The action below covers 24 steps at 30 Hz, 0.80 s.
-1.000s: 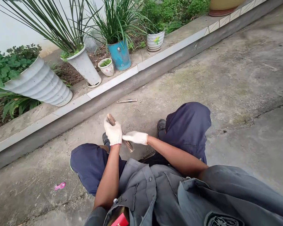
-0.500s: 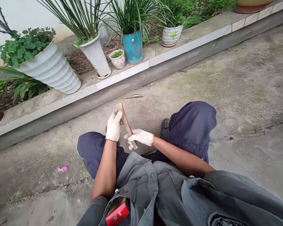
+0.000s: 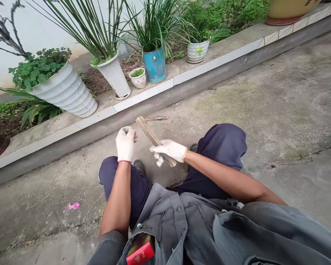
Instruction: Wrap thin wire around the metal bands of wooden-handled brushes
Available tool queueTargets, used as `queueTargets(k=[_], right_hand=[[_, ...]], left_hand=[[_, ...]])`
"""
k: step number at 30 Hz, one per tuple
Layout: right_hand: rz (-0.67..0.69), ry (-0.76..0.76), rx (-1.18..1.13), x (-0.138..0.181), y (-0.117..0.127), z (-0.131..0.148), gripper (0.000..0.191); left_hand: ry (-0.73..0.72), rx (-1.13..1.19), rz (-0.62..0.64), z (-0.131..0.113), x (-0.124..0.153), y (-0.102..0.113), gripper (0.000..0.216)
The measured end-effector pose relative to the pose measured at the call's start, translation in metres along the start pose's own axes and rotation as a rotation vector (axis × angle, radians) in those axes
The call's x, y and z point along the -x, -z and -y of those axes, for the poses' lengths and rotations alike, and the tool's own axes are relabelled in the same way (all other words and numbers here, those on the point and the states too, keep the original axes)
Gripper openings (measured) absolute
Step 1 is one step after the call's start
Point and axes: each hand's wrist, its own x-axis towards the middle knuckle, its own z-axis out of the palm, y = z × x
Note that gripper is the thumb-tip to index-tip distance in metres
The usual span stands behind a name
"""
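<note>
Between the gloved fingers of the right hand point(image 3: 169, 150) sat a wooden stick point(image 3: 151, 135), pinched near its lower end, looking light and stiff, while the left hand point(image 3: 125, 142) was curled shut just beside it.

- Ribbed white planter point(image 3: 64, 96), tilted, on the tiled ledge point(image 3: 143, 96).
- Tall white pot point(image 3: 115, 75), small white pot point(image 3: 138, 78) and blue pot point(image 3: 155, 66) alongside.
- Small tool point(image 3: 156, 118) on the concrete floor point(image 3: 278, 99).
- Pink scrap point(image 3: 74, 205), lower left.

White knit gloves on both hands point(image 3: 125, 143), grey buttoned shirt, navy trousers.
</note>
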Motion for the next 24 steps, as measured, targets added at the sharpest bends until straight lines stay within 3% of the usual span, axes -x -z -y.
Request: queueTargets(k=[2, 5, 8, 10, 13, 17, 21, 24], right_hand=[[0.014, -0.015, 0.076, 0.002, 0.006, 0.01, 0.038], [0.077, -0.064, 0.249, 0.007, 0.013, 0.027, 0.039], [0.144, -0.1, 0.419, 0.011, 0.022, 0.053, 0.038], [0.149, -0.101, 0.54, 0.012, 0.029, 0.076, 0.036], [0.068, -0.056, 0.744, 0.01, 0.045, 0.115, 0.039], [-0.208, 0.007, 1.148, -0.004, 0.064, 0.155, 0.038], [-0.457, 0.111, 1.562, -0.024, 0.082, 0.174, 0.038], [-0.646, 0.06, 1.553, -0.041, 0.101, 0.175, 0.044]], left_hand=[[-0.021, -0.188, 0.079, 0.006, -0.011, 0.002, 0.027], [-0.221, -0.459, 0.409, 0.014, -0.021, -0.003, 0.045], [-0.45, -0.499, 0.72, 0.008, -0.026, -0.017, 0.045], [-0.483, -0.489, 0.837, -0.002, -0.032, -0.027, 0.041], [-0.397, -0.546, 0.822, -0.021, -0.047, -0.038, 0.043], [-0.335, -0.714, 0.724, -0.038, -0.076, -0.05, 0.05], [-0.439, -0.812, 0.666, -0.038, -0.101, -0.062, 0.045], [-0.416, -0.865, 0.727, -0.033, -0.113, -0.067, 0.043]])
